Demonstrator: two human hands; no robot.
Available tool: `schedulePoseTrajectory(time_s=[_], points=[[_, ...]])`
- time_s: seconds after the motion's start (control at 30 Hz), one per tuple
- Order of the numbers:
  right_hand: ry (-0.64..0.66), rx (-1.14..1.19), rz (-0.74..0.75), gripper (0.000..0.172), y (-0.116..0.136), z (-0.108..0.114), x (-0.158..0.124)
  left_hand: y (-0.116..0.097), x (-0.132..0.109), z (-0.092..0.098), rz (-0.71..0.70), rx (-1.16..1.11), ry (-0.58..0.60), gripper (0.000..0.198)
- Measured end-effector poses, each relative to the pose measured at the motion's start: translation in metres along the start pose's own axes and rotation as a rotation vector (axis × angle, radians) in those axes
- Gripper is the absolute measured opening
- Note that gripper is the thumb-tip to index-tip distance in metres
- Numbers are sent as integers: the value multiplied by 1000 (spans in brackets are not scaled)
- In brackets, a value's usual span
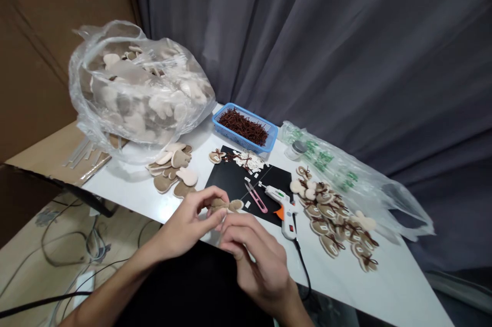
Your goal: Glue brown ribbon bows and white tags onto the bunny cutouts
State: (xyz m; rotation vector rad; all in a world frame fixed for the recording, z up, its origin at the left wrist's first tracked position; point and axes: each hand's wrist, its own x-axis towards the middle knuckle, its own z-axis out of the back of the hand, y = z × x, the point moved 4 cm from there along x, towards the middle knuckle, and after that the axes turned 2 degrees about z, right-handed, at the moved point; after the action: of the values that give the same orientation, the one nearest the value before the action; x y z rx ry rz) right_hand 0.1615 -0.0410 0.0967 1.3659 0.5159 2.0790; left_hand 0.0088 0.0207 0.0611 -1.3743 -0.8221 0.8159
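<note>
Just above the table's front edge, a small brown plush piece (220,204) with a rounded ear-like end is pinched between thumb and fingers of my left hand (192,222). My right hand (253,255) is closed right beside it, fingertips curled together at its lower side. What those right fingertips grip is hidden. On the black mat (226,178) beyond my hands lie pink-handled thread snips (256,198), white tags (248,161) and several brown bows. A white glue gun (283,209) rests at the mat's right edge.
A clear bag (142,91) of plush pieces stands at back left, with a loose pile (172,168) before it. Brown bows fill a blue basket (246,127). Bow-tied pieces (334,219) lie right, near a jar (295,149) and plastic bag (346,178). The glue gun's cord (303,265) crosses the front edge.
</note>
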Motion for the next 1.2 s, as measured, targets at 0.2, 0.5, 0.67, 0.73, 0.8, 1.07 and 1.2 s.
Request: schedulePoseTrajectory(time_s=[0.2, 0.5, 0.67, 0.73, 0.8, 1.07, 1.2], points=[[119, -67, 45, 24, -19, 19, 28, 4, -1, -10, 43, 95, 82, 18], [197, -257, 81, 21, -54, 27, 40, -4, -8, -9, 59, 43, 131, 24], [101, -219, -2, 21, -59, 31, 26, -1, -8, -4, 60, -21, 94, 27], [24, -169, -71, 21, -59, 33, 18, 0, -8, -3, 47, -109, 75, 28], [-41, -69, -153, 19, -59, 32, 9, 2, -7, -1, 29, -223, 61, 29], [-95, 58, -123, 20, -34, 10, -4, 12, 1, -7, 32, -440, -34, 35], [-18, -369, 85, 34, -15, 10, -1, 10, 5, -5, 46, -344, -153, 38]])
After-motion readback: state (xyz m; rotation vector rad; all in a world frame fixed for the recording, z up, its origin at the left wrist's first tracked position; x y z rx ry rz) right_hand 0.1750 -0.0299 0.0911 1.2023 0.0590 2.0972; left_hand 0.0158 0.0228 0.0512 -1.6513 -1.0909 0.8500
